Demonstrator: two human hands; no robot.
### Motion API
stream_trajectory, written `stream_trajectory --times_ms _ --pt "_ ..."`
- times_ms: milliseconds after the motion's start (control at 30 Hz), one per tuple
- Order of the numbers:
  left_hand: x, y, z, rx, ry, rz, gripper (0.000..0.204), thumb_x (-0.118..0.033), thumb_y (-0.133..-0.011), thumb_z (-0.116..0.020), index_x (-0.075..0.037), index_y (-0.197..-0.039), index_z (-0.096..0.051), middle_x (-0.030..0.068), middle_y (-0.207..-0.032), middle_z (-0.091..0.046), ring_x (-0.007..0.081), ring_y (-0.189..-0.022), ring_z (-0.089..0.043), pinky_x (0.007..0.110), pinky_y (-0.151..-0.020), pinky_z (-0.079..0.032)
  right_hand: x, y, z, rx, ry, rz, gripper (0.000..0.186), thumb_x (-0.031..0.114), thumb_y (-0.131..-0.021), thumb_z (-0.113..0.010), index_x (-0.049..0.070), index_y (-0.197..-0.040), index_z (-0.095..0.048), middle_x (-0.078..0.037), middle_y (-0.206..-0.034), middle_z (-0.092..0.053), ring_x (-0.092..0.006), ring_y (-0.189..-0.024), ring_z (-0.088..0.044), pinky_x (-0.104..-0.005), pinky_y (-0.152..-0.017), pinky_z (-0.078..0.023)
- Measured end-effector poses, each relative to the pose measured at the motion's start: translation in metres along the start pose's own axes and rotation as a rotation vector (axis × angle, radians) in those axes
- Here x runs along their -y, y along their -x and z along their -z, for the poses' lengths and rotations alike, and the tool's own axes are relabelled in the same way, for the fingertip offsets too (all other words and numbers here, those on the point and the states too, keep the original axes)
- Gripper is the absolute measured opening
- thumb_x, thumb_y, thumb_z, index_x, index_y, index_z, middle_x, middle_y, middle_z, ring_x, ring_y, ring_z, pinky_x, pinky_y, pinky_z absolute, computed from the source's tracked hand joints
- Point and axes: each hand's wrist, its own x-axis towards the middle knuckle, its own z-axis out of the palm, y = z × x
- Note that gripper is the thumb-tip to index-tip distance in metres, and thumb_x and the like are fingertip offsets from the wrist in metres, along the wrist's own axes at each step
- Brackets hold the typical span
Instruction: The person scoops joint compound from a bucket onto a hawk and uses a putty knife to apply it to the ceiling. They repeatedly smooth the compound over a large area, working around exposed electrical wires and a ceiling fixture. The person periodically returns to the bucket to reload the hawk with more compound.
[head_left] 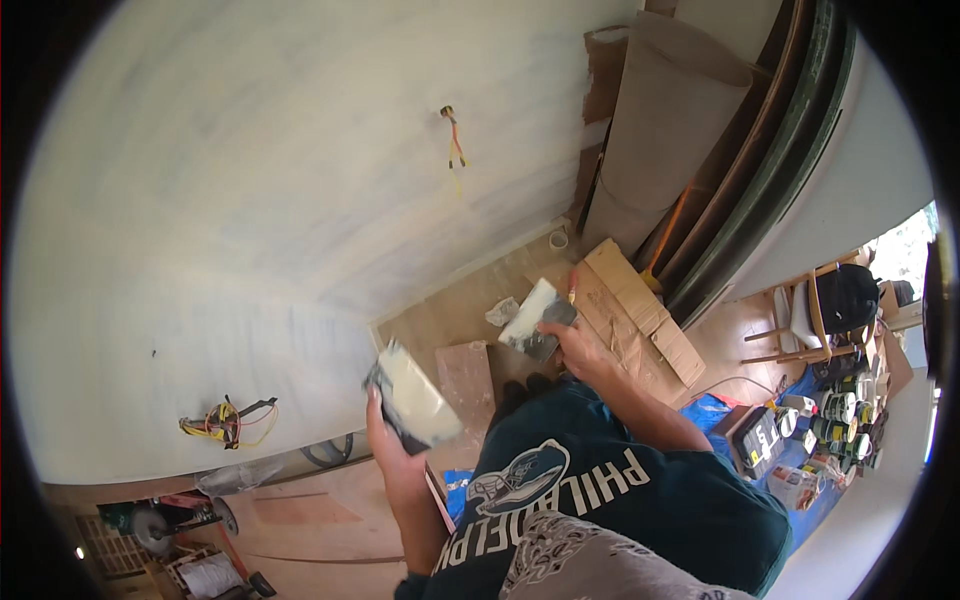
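Observation:
My left hand (392, 440) is closed around the lower side of a wide putty knife (412, 398), whose flat face carries a thick layer of whitish filler. To its right, my right hand (578, 350) grips a second wide putty knife (540, 318) by its dark grey part, and filler coats the pale end. The two knives are apart from each other, both in front of my chest. Beyond them rises a wall (270, 170) with streaky, whitish patches. Neither knife appears to touch it.
Coloured wires (455, 148) hang from the wall, and more wires (228, 422) stick out lower left. Flattened cardboard (630, 320) lies right of my hands. A large brown roll (665, 120) leans in the corner. Tubs (840, 430) crowd a blue sheet at right.

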Motion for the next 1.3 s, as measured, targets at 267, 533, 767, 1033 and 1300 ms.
stream_trajectory --times_ms 267,533,767,1033,1300 --pt "-0.08 -0.093 -0.075 0.416 -0.198 -0.063 0.043 -0.036 -0.098 -0.057 0.0 -0.122 -0.057 0.0073 -0.112 -0.065 0.0176 -0.1 -0.064 0.034 -0.089 -0.052 0.119 0.048 -0.075 0.084 0.713 1.233 0.026 0.009 -0.086 -0.069 0.003 -0.111 -0.07 -0.008 -0.115 -0.068 -0.0227 -0.103 -0.063 -0.0333 -0.085 -0.051" --pt "-0.107 -0.093 -0.112 0.598 -0.294 -0.048 0.039 -0.031 -0.102 -0.049 0.003 -0.114 -0.06 0.0088 -0.102 -0.068 0.0149 -0.089 -0.066 0.03 -0.078 -0.054 0.195 0.097 -0.138 0.258 1.405 1.814 0.041 0.025 -0.071 -0.066 0.012 -0.109 -0.071 -0.002 -0.12 -0.067 -0.0242 -0.115 -0.059 -0.0416 -0.098 -0.043" --pt "-0.119 -0.102 -0.126 0.664 -0.475 -0.153 0.038 -0.032 -0.102 -0.049 0.003 -0.113 -0.061 0.0081 -0.103 -0.068 0.0133 -0.091 -0.065 0.029 -0.078 -0.053 0.217 0.1 -0.134 0.335 1.468 1.755 0.043 0.024 -0.073 -0.06 0.011 -0.112 -0.07 -0.001 -0.121 -0.066 -0.0232 -0.118 -0.057 -0.0446 -0.103 -0.039" --pt "-0.119 -0.123 -0.178 0.676 -0.612 -0.184 0.034 -0.03 -0.101 -0.051 0.001 -0.109 -0.063 0.0062 -0.099 -0.068 0.0107 -0.087 -0.064 0.027 -0.076 -0.052 0.256 0.074 -0.115 0.354 1.481 1.752 0.039 0.022 -0.076 -0.057 0.01 -0.111 -0.07 -0.001 -0.121 -0.065 -0.0225 -0.116 -0.057 -0.0445 -0.103 -0.039" --pt "-0.106 -0.162 -0.241 0.736 -0.868 -0.258 0.033 -0.03 -0.102 -0.051 0.0 -0.104 -0.063 0.0035 -0.094 -0.066 0.0087 -0.081 -0.061 0.026 -0.072 -0.05 0.279 0.022 -0.103 0.294 1.488 1.785 0.04 0.027 -0.073 -0.064 0.01 -0.109 -0.069 0.0 -0.117 -0.066 -0.0219 -0.114 -0.057 -0.0449 -0.1 -0.039"
